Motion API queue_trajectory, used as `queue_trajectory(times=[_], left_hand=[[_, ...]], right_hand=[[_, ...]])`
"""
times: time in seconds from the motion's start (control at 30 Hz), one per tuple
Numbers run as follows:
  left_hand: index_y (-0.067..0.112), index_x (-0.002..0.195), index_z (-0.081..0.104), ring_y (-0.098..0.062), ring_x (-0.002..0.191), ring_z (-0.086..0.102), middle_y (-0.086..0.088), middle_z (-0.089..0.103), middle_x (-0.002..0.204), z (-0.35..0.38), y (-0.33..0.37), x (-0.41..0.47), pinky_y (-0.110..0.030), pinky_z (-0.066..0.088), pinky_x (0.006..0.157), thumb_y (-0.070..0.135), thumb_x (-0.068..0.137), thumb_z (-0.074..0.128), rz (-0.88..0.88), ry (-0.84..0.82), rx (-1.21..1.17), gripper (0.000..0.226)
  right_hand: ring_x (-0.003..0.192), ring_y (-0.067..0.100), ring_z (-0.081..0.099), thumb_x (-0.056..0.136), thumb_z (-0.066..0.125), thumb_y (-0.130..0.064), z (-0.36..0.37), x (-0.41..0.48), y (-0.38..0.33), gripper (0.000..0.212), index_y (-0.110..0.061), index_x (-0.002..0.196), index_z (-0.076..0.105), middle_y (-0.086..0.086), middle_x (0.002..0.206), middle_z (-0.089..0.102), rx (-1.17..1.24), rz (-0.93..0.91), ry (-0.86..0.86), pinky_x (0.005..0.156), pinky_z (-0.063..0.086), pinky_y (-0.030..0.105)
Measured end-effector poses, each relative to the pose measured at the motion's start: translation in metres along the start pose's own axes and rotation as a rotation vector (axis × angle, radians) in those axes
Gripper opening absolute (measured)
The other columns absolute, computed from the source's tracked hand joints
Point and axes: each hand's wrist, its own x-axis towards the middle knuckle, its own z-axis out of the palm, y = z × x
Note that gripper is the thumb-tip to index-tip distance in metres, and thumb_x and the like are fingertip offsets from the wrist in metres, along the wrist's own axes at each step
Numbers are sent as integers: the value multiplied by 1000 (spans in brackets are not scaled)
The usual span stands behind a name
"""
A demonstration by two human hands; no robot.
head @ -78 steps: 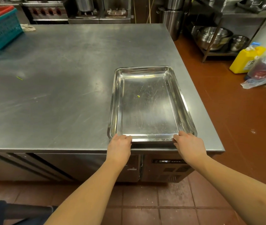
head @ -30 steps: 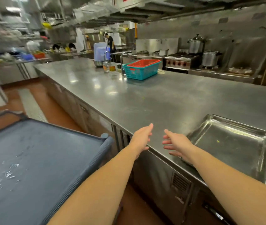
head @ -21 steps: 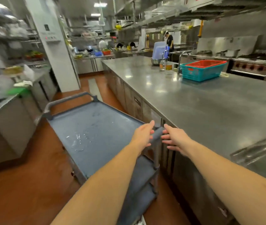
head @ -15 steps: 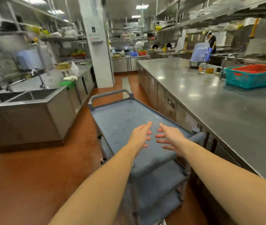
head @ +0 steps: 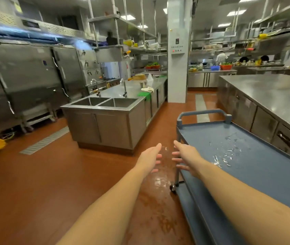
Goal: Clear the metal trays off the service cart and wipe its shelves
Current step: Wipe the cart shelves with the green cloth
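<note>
Task status. The service cart (head: 202, 112) stands to my right, alongside the steel worktable (head: 273, 92). No metal tray is visible on its top shelf (head: 264, 174). The visible strip of the lower shelf (head: 199, 200) also carries none. The rest of the lower levels is hidden, so I cannot confirm them. I judge the tray-clearing step to be done, or nearly so, at least for the top shelf.

Wiping is not yet done. Water droplets (head: 229, 149) lie scattered across the top shelf toward its far half. A wet patch (head: 158, 183) shows on the floor just beside the cart's caster (head: 172, 187). No cloth is in either hand. A pale cloth (head: 147, 89) lies on the counter beyond the double sink (head: 105, 102), well apart from me. I judge that fetching a wiping cloth is the next requirement.

Grip status. My left hand (head: 149, 157) is extended over the floor, fingers straight and spread, holding nothing. My right hand (head: 184, 156) is extended beside it, fingers likewise straight and apart, holding nothing. The palms face each other with a gap between them. The right hand overlaps the cart's near corner post in view. I cannot tell whether it touches the post.
</note>
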Motion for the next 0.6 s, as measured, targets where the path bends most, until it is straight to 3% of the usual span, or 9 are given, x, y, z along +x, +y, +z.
queue_trajectory(times=[0.13,0.4,0.5,0.6], left_hand=[[28,135,49,-16,105,55,5,56,116,-64,-14,28,-36,47,82,56,94,44,-34,90,-40,50],[29,137,48,-15,106,55,7,56,118,-118,-47,96,-34,47,78,57,94,42,-118,132,-61,51],[29,136,48,-14,105,55,7,57,118,-134,-48,135,-32,47,76,57,94,43,-133,167,-65,51],[28,135,49,-14,106,56,6,57,119,-147,-37,184,-31,47,75,56,94,43,-130,214,-60,50]], right_hand=[[98,18,63,93,50,-52,65,31,-15,46,-21,127,53,-3,108,62,13,-20,-64,72,51,33],[102,23,64,93,52,-49,128,110,1,27,-28,111,54,-1,108,63,-35,37,-90,81,55,35],[100,20,63,93,52,-49,142,157,2,26,-29,108,54,-3,107,63,-44,47,-104,89,55,39],[100,20,63,93,52,-49,155,214,-10,31,-26,115,51,-2,107,61,-24,62,-108,85,55,38]])
